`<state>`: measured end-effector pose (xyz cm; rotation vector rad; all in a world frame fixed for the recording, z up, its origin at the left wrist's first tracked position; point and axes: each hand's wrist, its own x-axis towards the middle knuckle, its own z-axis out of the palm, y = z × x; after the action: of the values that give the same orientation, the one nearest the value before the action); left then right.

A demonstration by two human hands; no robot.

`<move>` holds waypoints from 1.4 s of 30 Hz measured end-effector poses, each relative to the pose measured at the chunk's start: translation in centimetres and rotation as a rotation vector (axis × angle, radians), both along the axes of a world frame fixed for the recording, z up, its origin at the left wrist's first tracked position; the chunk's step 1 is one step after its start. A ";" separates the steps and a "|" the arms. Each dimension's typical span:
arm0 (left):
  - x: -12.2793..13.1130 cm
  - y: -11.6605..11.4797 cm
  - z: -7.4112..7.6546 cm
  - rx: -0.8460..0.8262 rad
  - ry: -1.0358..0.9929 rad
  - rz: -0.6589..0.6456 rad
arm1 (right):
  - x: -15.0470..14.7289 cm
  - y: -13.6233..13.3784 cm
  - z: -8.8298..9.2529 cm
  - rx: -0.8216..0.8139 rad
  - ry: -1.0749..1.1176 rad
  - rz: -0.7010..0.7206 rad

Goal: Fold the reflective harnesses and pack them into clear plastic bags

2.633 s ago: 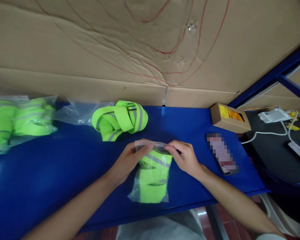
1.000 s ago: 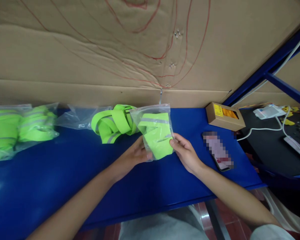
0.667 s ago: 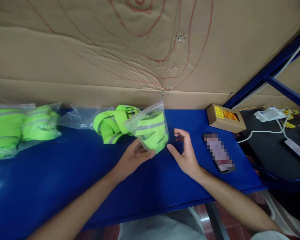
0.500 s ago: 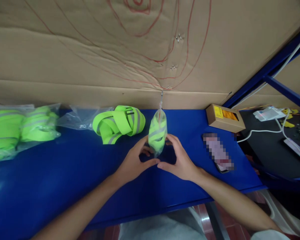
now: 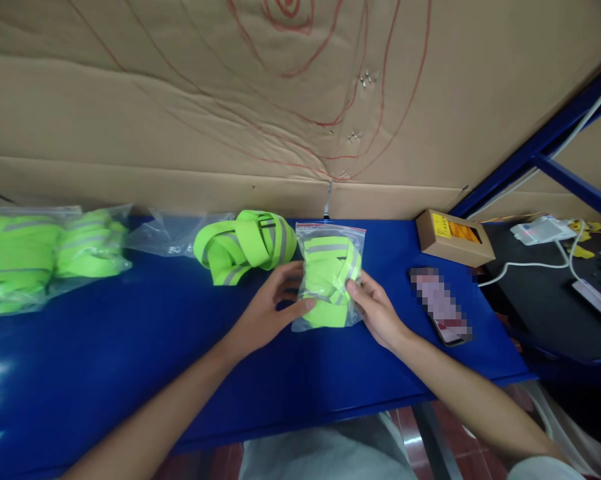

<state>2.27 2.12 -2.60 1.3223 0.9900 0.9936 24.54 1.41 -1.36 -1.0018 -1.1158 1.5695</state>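
Observation:
Between my two hands is a clear zip bag (image 5: pixel 330 277) with a folded neon-green reflective strap inside, its broad face turned up to me. My left hand (image 5: pixel 275 303) grips the bag's left edge, thumb on the front and fingers partly behind it. On the right edge, my right hand (image 5: pixel 375 307) pinches the bag with the thumb in front; its other fingers are partly hidden. Just left of the bag, a loose green reflective strap (image 5: pixel 247 243) lies coiled on the blue table (image 5: pixel 155 353).
Bagged green straps (image 5: pixel 17 260) lie at the left, beside a clear plastic bag (image 5: pixel 173 233). A phone (image 5: pixel 443 310) and a small cardboard box (image 5: pixel 455 237) are on the right. A cardboard wall (image 5: pixel 180 120) closes off the back. A white cable (image 5: pixel 530 265) runs to a black surface.
The bag was edge-on and narrow between my hands; now its wide face shows. My hands have moved apart, with the thumbs now on the bag's front. The view has shifted slightly.

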 end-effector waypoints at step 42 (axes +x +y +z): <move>0.7 -0.2 -0.2 -0.248 -0.106 -0.041 | -0.4 0.2 -0.6 -0.068 -0.054 0.060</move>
<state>2.94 1.88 -2.84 1.0703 0.9674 0.8700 24.13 1.60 -1.98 -1.0707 -1.1454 1.6466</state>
